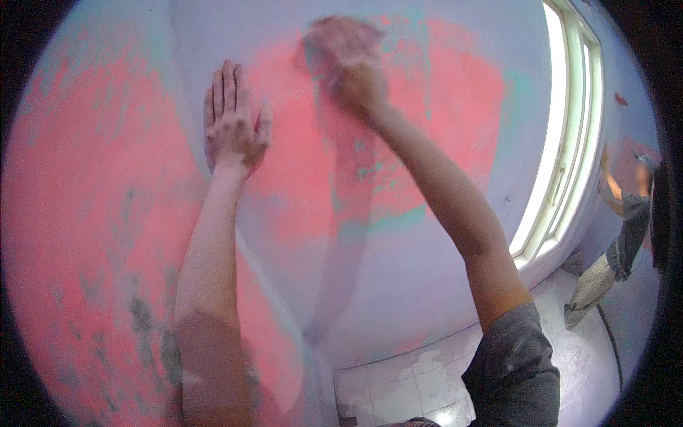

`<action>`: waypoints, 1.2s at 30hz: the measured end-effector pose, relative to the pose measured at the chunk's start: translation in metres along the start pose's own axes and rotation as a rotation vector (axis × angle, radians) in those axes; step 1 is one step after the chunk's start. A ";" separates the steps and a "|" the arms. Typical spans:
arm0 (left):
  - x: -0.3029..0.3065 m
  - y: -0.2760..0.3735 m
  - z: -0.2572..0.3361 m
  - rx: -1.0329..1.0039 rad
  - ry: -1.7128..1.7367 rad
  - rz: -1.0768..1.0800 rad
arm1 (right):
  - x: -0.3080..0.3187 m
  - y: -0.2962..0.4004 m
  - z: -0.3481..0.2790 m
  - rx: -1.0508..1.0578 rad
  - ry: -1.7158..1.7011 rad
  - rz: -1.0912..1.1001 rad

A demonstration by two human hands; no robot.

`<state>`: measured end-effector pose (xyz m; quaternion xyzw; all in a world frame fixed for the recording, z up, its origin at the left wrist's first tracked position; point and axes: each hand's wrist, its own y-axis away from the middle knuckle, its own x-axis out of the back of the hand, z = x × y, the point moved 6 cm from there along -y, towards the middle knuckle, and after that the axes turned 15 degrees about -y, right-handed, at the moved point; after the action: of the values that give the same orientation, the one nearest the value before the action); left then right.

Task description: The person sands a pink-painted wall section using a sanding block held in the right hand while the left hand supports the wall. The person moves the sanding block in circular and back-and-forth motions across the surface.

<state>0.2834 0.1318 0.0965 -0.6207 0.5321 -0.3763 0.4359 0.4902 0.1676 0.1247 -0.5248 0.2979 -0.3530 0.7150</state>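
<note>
My left hand lies flat, fingers stretched up and thumb out, over the wall close to the room's corner; it holds nothing. Higher and to the right, my right hand is curled and blurred by motion. It is up against a large pink patch on the lilac wall. Blur and a dark shape just above the knuckles hide whether anything is in its grasp. Teal traces show through and around the pink. The adjoining wall on the left is mostly pink, with teal and grey-green streaks.
A bright window with a pale frame stands to the right. Beyond it, a person in a dark top has an arm raised to the wall. Below lies a tiled floor with pale smears, and a dark cable-like line crosses it.
</note>
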 end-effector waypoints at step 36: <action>0.061 0.062 -0.131 0.037 -0.023 0.024 | 0.064 -0.002 -0.020 0.006 -0.072 0.199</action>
<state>0.1503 0.0502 0.0823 -0.6104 0.5275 -0.3738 0.4576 0.5106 0.1046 0.1172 -0.5028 0.3216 -0.2621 0.7583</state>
